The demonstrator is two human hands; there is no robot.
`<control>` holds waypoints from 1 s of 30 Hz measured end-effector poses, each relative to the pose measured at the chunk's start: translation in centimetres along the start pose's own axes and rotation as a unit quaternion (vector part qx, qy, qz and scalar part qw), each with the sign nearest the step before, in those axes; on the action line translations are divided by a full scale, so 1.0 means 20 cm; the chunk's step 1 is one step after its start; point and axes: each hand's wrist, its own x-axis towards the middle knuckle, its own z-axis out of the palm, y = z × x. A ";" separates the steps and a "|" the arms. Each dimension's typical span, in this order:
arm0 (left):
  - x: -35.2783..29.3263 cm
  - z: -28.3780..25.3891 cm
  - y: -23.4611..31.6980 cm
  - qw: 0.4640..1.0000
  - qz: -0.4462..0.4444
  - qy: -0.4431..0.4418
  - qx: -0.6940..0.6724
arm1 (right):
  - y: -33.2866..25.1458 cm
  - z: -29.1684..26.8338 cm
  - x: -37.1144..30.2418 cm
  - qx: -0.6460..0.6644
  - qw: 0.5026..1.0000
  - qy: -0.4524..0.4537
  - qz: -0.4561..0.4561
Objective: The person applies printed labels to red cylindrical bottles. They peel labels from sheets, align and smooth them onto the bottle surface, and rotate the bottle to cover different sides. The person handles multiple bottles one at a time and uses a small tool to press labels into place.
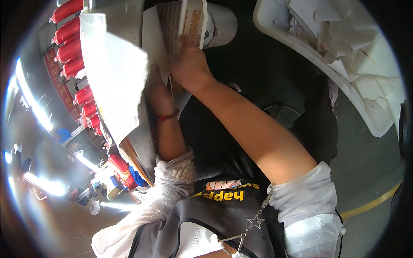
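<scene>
My right hand (192, 69) is closed on a stack of white printed card (192, 21) with gold lettering on its face. Its layered edges are blurred. Beside it, against a plain white panel (154, 38), is my left hand (160, 95), with a red bead bracelet on the wrist. The left thumb points up; its other fingers are in shadow and hidden, so its grip is unclear. A torn-edged white sheet (114, 73) stands left of my left hand, brightly lit.
A white round bucket (223, 26) stands behind the card stack. At the upper right is a large white plastic bin (297, 56) holding crumpled white paper (348, 38). Red cylinders (69, 49) line the left side. A yellow line (372, 202) crosses the floor at right.
</scene>
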 end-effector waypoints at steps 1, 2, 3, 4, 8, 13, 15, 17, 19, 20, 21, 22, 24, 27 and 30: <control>0.00 0.00 0.00 0.999 -0.030 0.005 0.011 | -0.01 -0.03 0.02 -0.053 0.998 -0.028 0.011; 0.04 -0.01 -0.04 0.999 -0.022 0.020 -0.019 | -0.01 -0.07 0.04 -0.107 0.992 -0.060 0.022; 0.10 -0.04 -0.14 0.998 -0.013 0.034 -0.048 | -0.01 -0.10 0.06 -0.161 0.982 -0.092 0.033; 0.14 -0.08 -0.22 0.996 -0.004 0.048 -0.077 | -0.03 -0.14 0.07 -0.184 0.976 -0.120 0.013; 0.08 -0.07 -0.22 0.988 0.103 -0.053 0.101 | -0.05 -0.16 0.12 -0.193 0.966 -0.169 -0.032; 0.09 -0.05 -0.16 0.995 0.071 -0.058 0.036 | 0.25 -0.01 0.25 -0.062 0.981 -0.167 -0.074; 0.06 -0.04 -0.13 0.993 0.097 -0.071 -0.014 | 0.11 -0.11 0.17 0.117 0.975 -0.166 0.092; 0.05 -0.02 -0.11 0.991 0.102 -0.062 -0.055 | 0.08 -0.09 0.19 0.103 0.973 -0.173 0.116; 0.05 -0.02 -0.10 0.990 0.093 -0.061 -0.091 | 0.08 -0.08 0.19 0.092 0.972 -0.179 0.117; 0.05 -0.02 -0.11 0.989 0.081 -0.064 -0.106 | 0.08 -0.07 0.19 0.088 0.973 -0.182 0.107; 0.06 -0.02 -0.11 0.988 0.069 -0.068 -0.121 | 0.09 -0.07 0.19 0.085 0.974 -0.185 0.096; 0.06 -0.02 -0.11 0.989 0.060 -0.051 -0.129 | 0.09 -0.07 0.18 0.104 0.972 -0.188 0.095; 0.06 -0.02 -0.11 0.988 0.041 -0.017 -0.145 | 0.10 -0.11 0.18 0.143 0.966 -0.193 0.092; 0.06 -0.02 -0.11 0.990 0.064 -0.010 -0.123 | 0.13 -0.12 0.17 0.184 0.952 -0.209 0.130; 0.04 -0.01 -0.09 0.990 0.076 -0.054 -0.102 | 0.11 -0.15 0.17 0.145 0.953 -0.222 0.150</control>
